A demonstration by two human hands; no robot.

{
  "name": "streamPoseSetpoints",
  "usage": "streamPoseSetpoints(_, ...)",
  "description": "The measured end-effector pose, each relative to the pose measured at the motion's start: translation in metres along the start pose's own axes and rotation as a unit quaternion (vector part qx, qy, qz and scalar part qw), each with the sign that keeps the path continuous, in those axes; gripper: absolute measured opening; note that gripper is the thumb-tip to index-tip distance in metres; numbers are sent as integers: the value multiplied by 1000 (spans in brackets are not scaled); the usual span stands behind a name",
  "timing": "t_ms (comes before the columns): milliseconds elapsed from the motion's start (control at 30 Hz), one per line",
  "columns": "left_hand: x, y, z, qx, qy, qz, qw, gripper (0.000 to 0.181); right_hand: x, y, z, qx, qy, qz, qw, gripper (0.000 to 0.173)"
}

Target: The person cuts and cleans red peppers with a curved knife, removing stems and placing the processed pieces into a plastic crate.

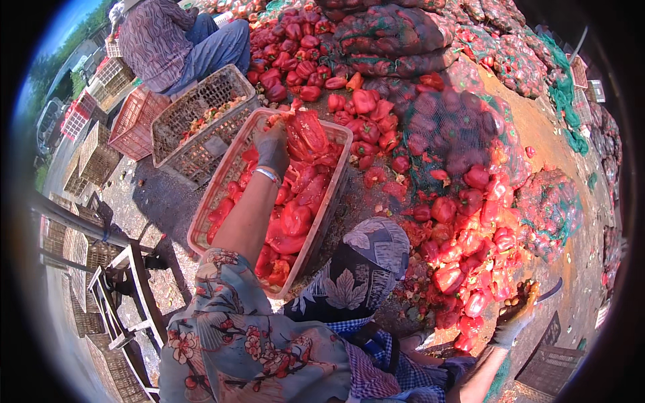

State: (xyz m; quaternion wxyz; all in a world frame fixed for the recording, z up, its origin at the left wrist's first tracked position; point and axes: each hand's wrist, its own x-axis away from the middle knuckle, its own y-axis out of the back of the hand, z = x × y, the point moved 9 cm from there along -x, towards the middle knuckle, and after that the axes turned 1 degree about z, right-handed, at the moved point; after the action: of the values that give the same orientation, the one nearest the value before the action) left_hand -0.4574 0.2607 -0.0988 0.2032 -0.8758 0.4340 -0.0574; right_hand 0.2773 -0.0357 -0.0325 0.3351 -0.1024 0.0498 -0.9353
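My left hand [272, 148], in a grey glove, is over a pink plastic crate [201, 214] of cut red bell peppers [295, 219]. Its fingers close on a split red pepper [307, 131] with seeds showing, near the crate's far end. Low on the right, my right hand [515, 317] wears a pale glove stained at the fingers. It grips a knife with a curved blade [550, 292]; the handle is hidden in the hand. Beside it lies a heap of whole and broken red peppers [468, 257], partly in bright sun.
A worn crate [169, 126] holding pepper scraps stands beside the pink one. Another person [156, 45] sits at the upper left. Net sacks of peppers [453, 128] lie ahead and to the right. A wooden frame [143, 292] and stacked crates [80, 242] stand at left.
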Motion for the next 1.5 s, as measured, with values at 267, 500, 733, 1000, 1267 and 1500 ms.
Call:
streamPoseSetpoints(267, -1, 17, -160, -465, -398, -36, 790, 43, -21, 16, -13, 44, 54, -5, 998, 47)
streamPoseSetpoints(500, 46, 68, 24, -717, -7, 239, 654, 78, -44, 46, -36, 41, 45, -7, 998, 44)
streamPoseSetpoints(733, 38, 55, 32, -738, -170, 152, 635, 79, -19, 38, -24, 73, 65, -29, 995, 45)
streamPoseSetpoints(1000, -22, 54, 70, -774, -60, 151, 612, 70, -8, 26, -26, 113, 24, -87, 989, 37)
streamPoseSetpoints(1267, -43, 65, 94, -772, 16, 181, 609, 69, -3, -9, -30, 78, 27, -65, 994, 40)
streamPoseSetpoints(1500, -63, 48, 135, -775, 123, 321, 530, 75, 33, 13, 33, 79, 117, -59, 988, 28)
